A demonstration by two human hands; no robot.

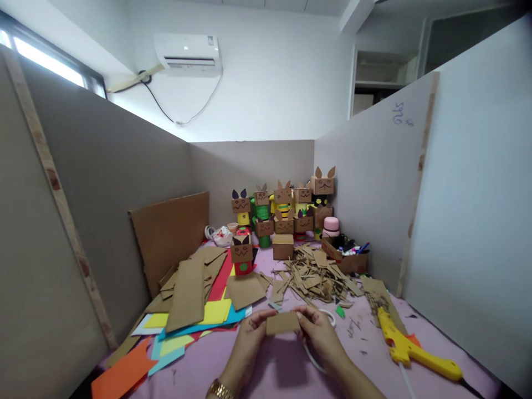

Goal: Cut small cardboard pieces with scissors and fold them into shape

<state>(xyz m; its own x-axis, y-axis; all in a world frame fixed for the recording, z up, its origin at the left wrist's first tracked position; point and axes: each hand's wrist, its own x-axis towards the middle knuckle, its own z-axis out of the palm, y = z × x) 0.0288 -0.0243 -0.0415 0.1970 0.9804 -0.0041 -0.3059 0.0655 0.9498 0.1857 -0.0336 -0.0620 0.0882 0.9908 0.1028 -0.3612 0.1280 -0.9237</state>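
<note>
"Small cardboard piece (283, 323): where is it right now?"

"Held up over the pink tabletop (270, 366), near its front edge, between the person's two hands. It looks like a flat, plain brown rectangle with its long side running across."

"What is the left hand (251, 333) doing?"

"It grips the left end, thumb and fingers closed on the edge. A gold-coloured wristband (219, 389) shows on that wrist."

"And the right hand (319, 331)?"

"It pinches the right end in much the same way. A white cord (312, 359) curves past it, partly hidden; I can't tell whether the two touch."

"What lies to the right?"

"A yellow glue gun (401, 342), on its side, its nozzle end over a strip of cardboard (376, 289)."

"Straight ahead?"

"A loose heap of cardboard scraps (311, 277), with a plain cardboard box (283, 248) just beyond its left side. Left of that box stands a cat-faced figure (241, 252) with dark ears and a red body. More box-headed figures (284, 195) stand in a group behind."

"And on the left?"

"Sheets of coloured paper (215, 312), overlapping, with a long cardboard panel (186, 293) lying across some of them. Behind, a large cardboard sheet (172, 241) leans near the grey partition (112, 166)."
</note>
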